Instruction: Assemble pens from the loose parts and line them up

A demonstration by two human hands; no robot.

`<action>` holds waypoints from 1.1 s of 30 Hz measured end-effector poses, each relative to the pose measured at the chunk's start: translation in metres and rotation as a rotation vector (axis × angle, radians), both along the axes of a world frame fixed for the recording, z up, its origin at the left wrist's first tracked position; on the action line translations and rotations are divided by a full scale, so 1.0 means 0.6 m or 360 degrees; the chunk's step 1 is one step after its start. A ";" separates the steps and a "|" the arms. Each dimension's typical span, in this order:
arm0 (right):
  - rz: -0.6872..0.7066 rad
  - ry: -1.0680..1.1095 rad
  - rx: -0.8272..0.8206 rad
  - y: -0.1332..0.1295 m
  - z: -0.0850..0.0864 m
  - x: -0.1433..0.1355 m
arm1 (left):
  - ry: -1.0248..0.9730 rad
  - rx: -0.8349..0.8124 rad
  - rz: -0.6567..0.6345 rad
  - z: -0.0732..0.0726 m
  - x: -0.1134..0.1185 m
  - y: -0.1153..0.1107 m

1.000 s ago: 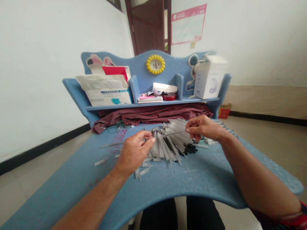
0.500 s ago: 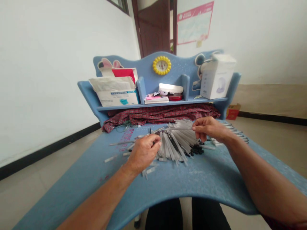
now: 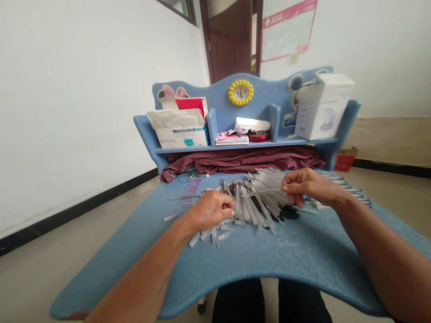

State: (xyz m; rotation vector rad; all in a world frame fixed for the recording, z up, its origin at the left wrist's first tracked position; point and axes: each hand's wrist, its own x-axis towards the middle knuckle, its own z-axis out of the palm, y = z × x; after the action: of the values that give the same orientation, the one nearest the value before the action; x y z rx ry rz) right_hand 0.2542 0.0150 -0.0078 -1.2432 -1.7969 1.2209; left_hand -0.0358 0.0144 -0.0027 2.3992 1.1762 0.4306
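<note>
My right hand point(image 3: 301, 186) pinches one end of a thin translucent pen barrel point(image 3: 261, 193), which points left above the pile. My left hand point(image 3: 213, 207) is closed, thumb against curled fingers; whatever it may hold is hidden. Between and below the hands lies a fanned heap of translucent pen barrels point(image 3: 251, 208). Small black pieces point(image 3: 289, 212), perhaps plugs, are bunched at the heap's right end. Short clear pieces that look like pen caps point(image 3: 225, 235) are scattered beneath my left hand.
A row of dark pens point(image 3: 358, 193) lies past my right wrist. Behind the blue desk point(image 3: 256, 260) stands a shelf with a mask box point(image 3: 183, 137), a white box point(image 3: 323, 107) and a yellow flower clock point(image 3: 240, 92). Red checked cloth point(image 3: 242, 160) lies bunched under the shelf.
The camera view has turned slightly left, so everything sits further right. The barrel in my right hand now dips at its left end. My left hand stays closed.
</note>
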 end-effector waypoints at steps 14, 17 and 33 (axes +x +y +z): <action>0.0306 -0.0265 -0.0185 -0.019 0.018 0.008 | 0.0737 0.0333 -0.0317 -0.012 0.019 -0.019; 0.0307 -0.0305 -0.0176 -0.021 0.019 0.007 | 0.0789 0.0420 -0.0241 -0.020 0.023 -0.025; 0.0230 -0.0220 -0.0118 -0.025 0.020 0.003 | 0.0058 -0.0167 -0.0183 0.008 0.012 -0.017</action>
State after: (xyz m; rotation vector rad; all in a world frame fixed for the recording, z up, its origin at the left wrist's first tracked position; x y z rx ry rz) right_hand 0.2559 0.0000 0.0040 -1.2851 -1.9875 1.3199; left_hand -0.0285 0.0040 0.0018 2.3781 1.0432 0.2824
